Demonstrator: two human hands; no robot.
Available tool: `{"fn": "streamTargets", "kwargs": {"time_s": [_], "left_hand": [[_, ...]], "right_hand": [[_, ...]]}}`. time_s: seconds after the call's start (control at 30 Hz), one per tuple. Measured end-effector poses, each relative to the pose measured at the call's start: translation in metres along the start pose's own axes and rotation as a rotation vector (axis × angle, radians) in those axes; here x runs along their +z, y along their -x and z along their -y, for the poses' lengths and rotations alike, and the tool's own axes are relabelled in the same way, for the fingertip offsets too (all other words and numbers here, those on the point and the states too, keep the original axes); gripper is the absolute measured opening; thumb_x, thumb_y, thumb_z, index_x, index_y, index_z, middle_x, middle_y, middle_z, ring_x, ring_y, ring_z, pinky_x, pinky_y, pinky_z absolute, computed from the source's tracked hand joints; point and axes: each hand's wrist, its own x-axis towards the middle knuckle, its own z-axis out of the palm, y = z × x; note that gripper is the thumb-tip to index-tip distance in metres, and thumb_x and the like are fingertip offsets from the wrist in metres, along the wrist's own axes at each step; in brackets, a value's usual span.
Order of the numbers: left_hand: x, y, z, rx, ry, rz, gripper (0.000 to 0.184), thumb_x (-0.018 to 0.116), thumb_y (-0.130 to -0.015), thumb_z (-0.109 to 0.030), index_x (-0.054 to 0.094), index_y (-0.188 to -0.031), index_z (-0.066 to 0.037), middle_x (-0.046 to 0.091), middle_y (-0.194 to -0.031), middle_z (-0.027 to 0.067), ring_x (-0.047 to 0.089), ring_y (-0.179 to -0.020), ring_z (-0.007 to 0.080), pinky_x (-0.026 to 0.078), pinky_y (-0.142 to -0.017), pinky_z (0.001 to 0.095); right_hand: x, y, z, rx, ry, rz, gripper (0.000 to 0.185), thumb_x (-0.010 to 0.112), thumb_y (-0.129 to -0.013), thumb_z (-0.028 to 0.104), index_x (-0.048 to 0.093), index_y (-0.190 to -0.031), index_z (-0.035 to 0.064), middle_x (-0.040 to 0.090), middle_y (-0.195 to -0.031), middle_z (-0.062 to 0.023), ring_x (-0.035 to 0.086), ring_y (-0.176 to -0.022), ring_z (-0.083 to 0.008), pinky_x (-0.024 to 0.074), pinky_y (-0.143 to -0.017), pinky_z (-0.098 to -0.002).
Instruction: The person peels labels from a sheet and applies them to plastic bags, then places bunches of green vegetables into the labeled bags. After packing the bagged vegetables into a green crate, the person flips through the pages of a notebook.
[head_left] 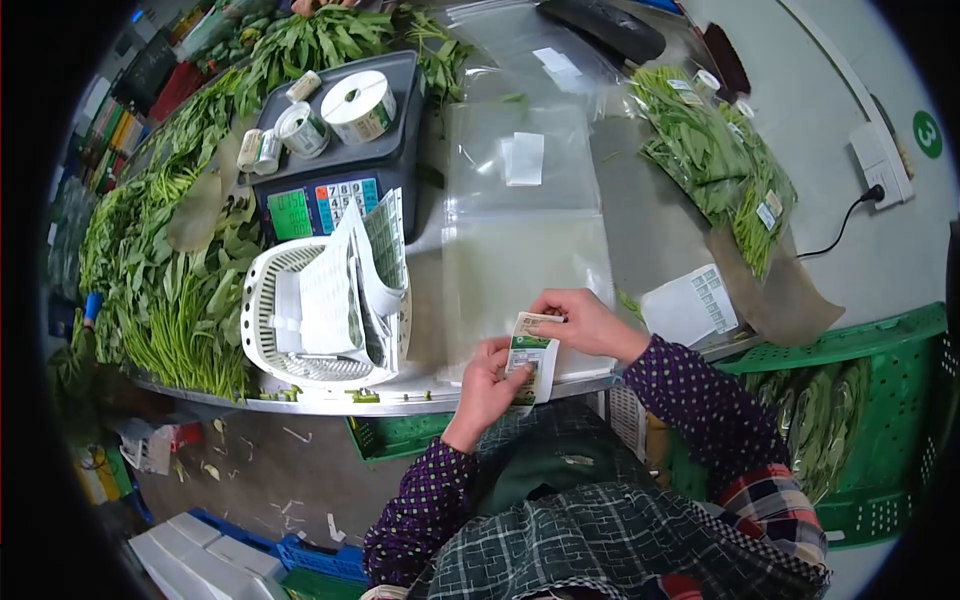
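At the table's front edge, a strip of green-and-white printed labels (533,352) is held between my two hands. My left hand (485,392) is closed, with thumb and fingers pinching the strip's lower left part. My right hand (588,322) pinches its upper right corner. Just behind the strip lie clear plastic bags (525,265) in a flat stack. A small white paper (524,160) rests on the bags farther back. Right of my right hand is a white sheet of labels (692,305).
A white basket (262,345) holds folded label sheets. Behind it, label rolls (358,105) sit on a scale (400,80). Leafy greens (150,290) cover the left side; bagged greens (710,160) lie at the right. A green crate (890,335) stands below, right.
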Motion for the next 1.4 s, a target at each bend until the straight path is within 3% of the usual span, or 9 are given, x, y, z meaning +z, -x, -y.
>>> {"fn": "streamTargets", "kwargs": {"time_s": [0.1,0.3,0.5,0.7,0.9,1.0,1.07,1.23,1.4], "left_hand": [[0.002,-0.005,0.000,0.322,-0.071,-0.154,0.018,0.068,-0.081,-0.011,0.068,-0.095,0.000,0.065,-0.081,0.0056,0.056,-0.074,0.0103,0.046,-0.067,0.0282],[0.001,0.010,-0.028,-0.220,0.175,-0.107,0.019,0.071,-0.083,-0.015,0.069,-0.087,0.003,0.063,-0.066,-0.0009,0.047,-0.057,0.0021,0.041,-0.052,0.0224],[0.003,0.043,-0.022,-0.309,0.231,-0.039,0.020,0.071,-0.083,-0.017,0.070,-0.092,0.001,0.069,-0.075,0.0026,0.058,-0.065,0.0033,0.048,-0.059,0.0227],[0.000,0.043,-0.031,-0.248,0.150,-0.046,0.021,0.066,-0.086,-0.011,0.066,-0.104,0.001,0.068,-0.091,0.0033,0.059,-0.079,0.0057,0.049,-0.072,0.0234],[-0.004,0.036,-0.026,-0.281,0.337,-0.106,0.019,0.068,-0.083,-0.013,0.067,-0.097,0.000,0.064,-0.085,0.0010,0.055,-0.077,0.0071,0.046,-0.072,0.0248],[0.003,0.029,-0.032,0.143,-0.077,-0.114,0.024,0.067,-0.080,-0.006,0.066,-0.103,0.001,0.058,-0.107,0.0071,0.052,-0.106,0.0157,0.045,-0.085,0.0276],[0.007,0.023,-0.035,0.144,0.067,-0.015,0.022,0.066,-0.082,-0.005,0.067,-0.103,0.001,0.062,-0.103,0.0061,0.056,-0.098,0.0131,0.046,-0.083,0.0267],[0.018,0.030,-0.058,-0.197,0.389,0.226,0.018,0.066,-0.084,-0.006,0.067,-0.100,0.001,0.067,-0.089,0.0026,0.060,-0.077,0.0074,0.049,-0.072,0.0230],[0.034,0.033,-0.065,-0.196,0.279,0.336,0.014,0.068,-0.085,-0.012,0.066,-0.086,0.002,0.066,-0.075,0.0006,0.057,-0.067,0.0043,0.045,-0.058,0.0219]], "right_hand": [[0.011,0.015,0.006,0.021,-0.105,-0.018,0.022,0.067,-0.081,0.012,0.063,-0.098,-0.0003,0.066,-0.082,-0.0101,0.062,-0.074,-0.0151,0.0491,-0.068,-0.0268],[0.005,0.025,0.022,-0.226,0.116,-0.201,0.015,0.067,-0.081,0.014,0.068,-0.088,0.0010,0.067,-0.078,-0.0100,0.062,-0.067,-0.0158,0.0481,-0.061,-0.0262],[-0.075,-0.060,0.028,-0.190,-0.026,-0.305,0.026,0.071,-0.076,0.024,0.067,-0.094,0.0051,0.067,-0.081,-0.0119,0.063,-0.071,-0.0230,0.0493,-0.065,-0.0323],[-0.015,-0.077,-0.045,-0.120,0.784,-0.471,0.052,0.078,-0.067,0.031,0.059,-0.107,0.0059,0.061,-0.096,-0.0118,0.061,-0.084,-0.0286,0.0495,-0.073,-0.0353],[-0.009,-0.008,0.006,0.087,-0.164,0.038,0.040,0.074,-0.076,0.018,0.058,-0.106,-0.0022,0.062,-0.091,-0.0057,0.058,-0.082,-0.0114,0.0497,-0.076,-0.0269],[0.020,0.029,-0.007,0.060,-0.460,-0.035,0.025,0.067,-0.082,0.007,0.060,-0.104,-0.0026,0.064,-0.091,-0.0055,0.060,-0.081,-0.0101,0.0498,-0.073,-0.0243],[0.008,0.053,0.010,0.086,-0.493,-0.057,0.025,0.066,-0.083,0.006,0.059,-0.106,-0.0030,0.064,-0.091,-0.0052,0.060,-0.082,-0.0107,0.0495,-0.074,-0.0253],[-0.087,0.108,-0.101,0.294,0.454,-1.313,0.056,0.073,-0.073,0.021,0.049,-0.121,0.0039,0.052,-0.115,-0.0176,0.052,-0.107,-0.0321,0.0423,-0.089,-0.0410],[-0.140,0.144,-0.139,1.096,0.625,-0.927,0.050,0.074,-0.065,0.019,0.058,-0.111,0.0062,0.060,-0.111,-0.0158,0.052,-0.110,-0.0338,0.0370,-0.092,-0.0513]]}}
